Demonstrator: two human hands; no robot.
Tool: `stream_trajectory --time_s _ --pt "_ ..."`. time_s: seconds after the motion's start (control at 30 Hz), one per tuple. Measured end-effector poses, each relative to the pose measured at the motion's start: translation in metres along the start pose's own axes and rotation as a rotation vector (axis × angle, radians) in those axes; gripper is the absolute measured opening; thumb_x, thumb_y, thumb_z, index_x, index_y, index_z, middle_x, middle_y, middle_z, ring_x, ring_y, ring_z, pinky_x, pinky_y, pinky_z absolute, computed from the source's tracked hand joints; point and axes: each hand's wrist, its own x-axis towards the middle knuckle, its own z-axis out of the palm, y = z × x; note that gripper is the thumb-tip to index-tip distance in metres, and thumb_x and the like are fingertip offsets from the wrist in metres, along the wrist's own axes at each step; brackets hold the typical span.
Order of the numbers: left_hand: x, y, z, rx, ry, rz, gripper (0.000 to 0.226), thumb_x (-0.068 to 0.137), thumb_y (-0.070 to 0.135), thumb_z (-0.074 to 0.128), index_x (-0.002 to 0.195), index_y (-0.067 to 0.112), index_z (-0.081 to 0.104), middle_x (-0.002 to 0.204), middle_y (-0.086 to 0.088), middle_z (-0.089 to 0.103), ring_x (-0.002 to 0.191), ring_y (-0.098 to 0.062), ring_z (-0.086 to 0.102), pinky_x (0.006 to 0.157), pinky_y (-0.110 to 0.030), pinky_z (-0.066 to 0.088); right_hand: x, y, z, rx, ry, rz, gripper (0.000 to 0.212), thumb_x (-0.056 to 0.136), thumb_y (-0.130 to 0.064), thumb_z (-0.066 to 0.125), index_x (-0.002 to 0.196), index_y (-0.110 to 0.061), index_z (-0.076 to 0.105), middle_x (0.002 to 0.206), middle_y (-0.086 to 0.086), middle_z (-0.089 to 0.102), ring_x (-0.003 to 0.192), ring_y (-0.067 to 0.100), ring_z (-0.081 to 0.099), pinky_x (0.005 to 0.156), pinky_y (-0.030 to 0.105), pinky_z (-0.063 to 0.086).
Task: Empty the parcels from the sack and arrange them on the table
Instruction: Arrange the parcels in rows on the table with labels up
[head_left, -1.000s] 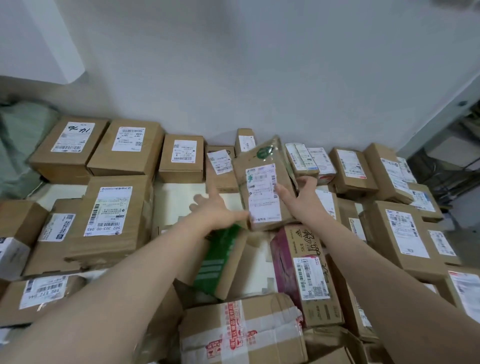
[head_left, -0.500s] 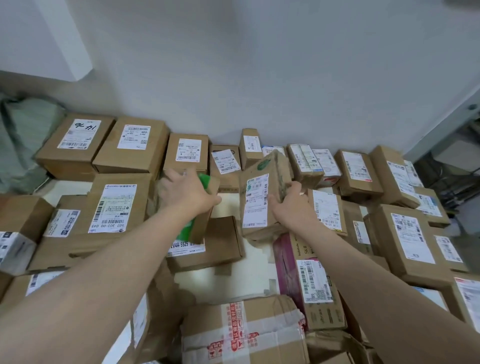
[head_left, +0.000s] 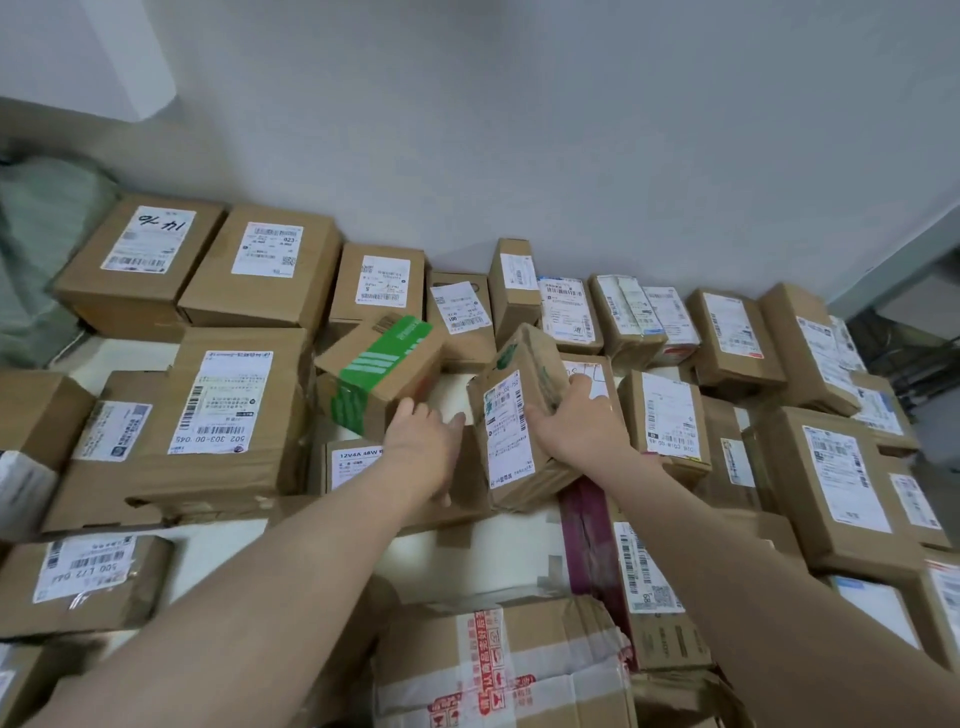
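Two hands at frame centre: right hand (head_left: 576, 426) fingers curl over the right edge of the tilted labelled parcel (head_left: 511, 421); left hand (head_left: 423, 439) fingers straight, tips at the green-banded box (head_left: 382, 374).

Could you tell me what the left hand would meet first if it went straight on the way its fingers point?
Most likely the green-taped box. The left hand points at its near lower edge, fingertips at or almost on it; depth is unclear from one view.

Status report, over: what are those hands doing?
Left hand open, by green-taped box. Right hand grips tilted parcel. Boxes crowd all round.
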Motion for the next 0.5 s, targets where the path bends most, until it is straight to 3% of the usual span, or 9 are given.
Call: stream_trajectory --time_s 0.07,0.13,0.2,0.3,0.5 --pt "0.004 0.004 0.016 -0.017 -0.112 -0.039 0.1 0.084 0.045 0.068 0.154 0.013 0.003 0.149 -0.017 0.035 0.134 -0.031 0.036 0.109 -0.039 0.021 0.001 0.003 0.001 -0.034 0.001 0.016 0.071 0.088 -0.061 0.046 0.141 -0.019 0.024 0.134 0.015 0.045 0.121 0.037 0.048 0.103 0.049 0.037" --pt "0.004 0.007 0.029 -0.016 -0.199 -0.076 0.123 0.077 0.047 0.075 0.153 0.012 -0.014 0.154 -0.027 0.016 0.141 -0.04 0.022 0.113 -0.045 0.018 0.002 0.007 0.002 -0.036 -0.003 0.028 0.071 0.088 -0.062 0.045 0.141 -0.02 0.023 0.136 0.015 0.044 0.122 0.037 0.047 0.105 0.052 0.034" --pt "0.004 0.008 0.036 0.01 -0.208 -0.083 0.139 0.068 0.05 0.082 0.15 0.015 -0.024 0.151 -0.03 0.015 0.139 -0.042 0.021 0.112 -0.047 0.02 0.003 0.01 0.005 -0.044 -0.007 0.028 0.071 0.088 -0.063 0.045 0.14 -0.019 0.024 0.136 0.015 0.044 0.123 0.037 0.046 0.106 0.054 0.033" --pt "0.004 0.006 0.032 -0.035 -0.159 -0.118 0.147 0.058 0.058 0.083 0.151 0.021 -0.024 0.137 -0.023 0.029 0.124 -0.034 0.034 0.104 -0.04 0.027 0.004 0.013 0.007 -0.049 0.025 0.026 0.068 0.088 -0.062 0.044 0.138 -0.019 0.027 0.134 0.015 0.046 0.122 0.036 0.046 0.106 0.053 0.032" --pt "0.004 0.007 0.002 -0.414 -0.171 -0.372 0.143 0.053 0.059 0.084 0.152 0.03 -0.016 0.135 -0.02 0.025 0.123 -0.034 0.03 0.107 -0.045 0.024 0.007 0.007 -0.014 0.106 0.171 0.08 0.067 0.089 -0.058 0.045 0.139 -0.018 0.028 0.136 0.018 0.046 0.123 0.039 0.046 0.103 0.051 0.033"
